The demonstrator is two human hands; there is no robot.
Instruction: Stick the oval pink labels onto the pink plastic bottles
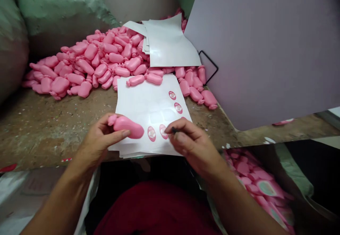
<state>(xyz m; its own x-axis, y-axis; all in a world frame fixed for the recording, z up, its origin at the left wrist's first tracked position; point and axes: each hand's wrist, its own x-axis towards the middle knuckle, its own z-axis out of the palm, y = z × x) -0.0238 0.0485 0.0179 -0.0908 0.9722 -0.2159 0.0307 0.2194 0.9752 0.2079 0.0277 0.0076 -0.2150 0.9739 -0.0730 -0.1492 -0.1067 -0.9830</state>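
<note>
My left hand (105,134) is closed around a pink plastic bottle (129,127), its knobbed end at the left. Between the thumb and fingers of my right hand (190,141) is a small dark tool (174,130), mostly hidden, so its kind is unclear. Its tip is close to an oval pink-and-white sticker (163,131) on the white sticker sheet (135,109). Another oval sticker (151,133) lies just left of it. Farther right on the sheet are more ovals, one partly covered by my right hand. Two pink bottles (154,78) rest on the sheet's far edge.
A large heap of pink bottles (90,52) covers the back of the worn wooden table (66,121). White sheets (172,47) lie over part of it. Green sacks (66,8) stand behind; a pale panel (265,51) rises at right. Below the table edge, a bag (262,185) holds labelled pink items.
</note>
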